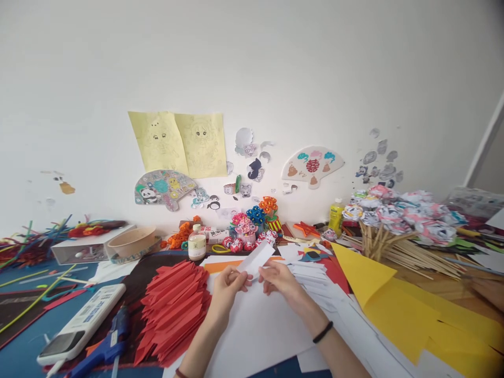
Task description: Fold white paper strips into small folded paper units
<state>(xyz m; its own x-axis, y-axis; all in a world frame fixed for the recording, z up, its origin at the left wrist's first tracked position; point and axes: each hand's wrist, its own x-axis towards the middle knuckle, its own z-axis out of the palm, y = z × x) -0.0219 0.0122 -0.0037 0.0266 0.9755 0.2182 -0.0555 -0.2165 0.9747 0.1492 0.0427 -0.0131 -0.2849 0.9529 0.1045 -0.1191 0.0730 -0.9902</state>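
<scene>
A narrow white paper strip (259,257) slants upward between my two hands, above a large white sheet (271,320). My left hand (232,279) pinches the strip's lower left side with thumb and finger. From the other side, the closed fingers of my right hand (279,278) grip its lower edge. A thick pile of folded red paper strips (175,310) lies left of my left forearm. To the right of my right hand rests a stack of white folded strips (311,283).
A blue glue gun (112,341) and a white power strip (84,323) lie at left. Yellow paper (409,304) and wooden sticks (417,254) spread at right. Along the wall stand a small glue jar (197,244), craft flowers (244,226) and a yellow bottle (336,216).
</scene>
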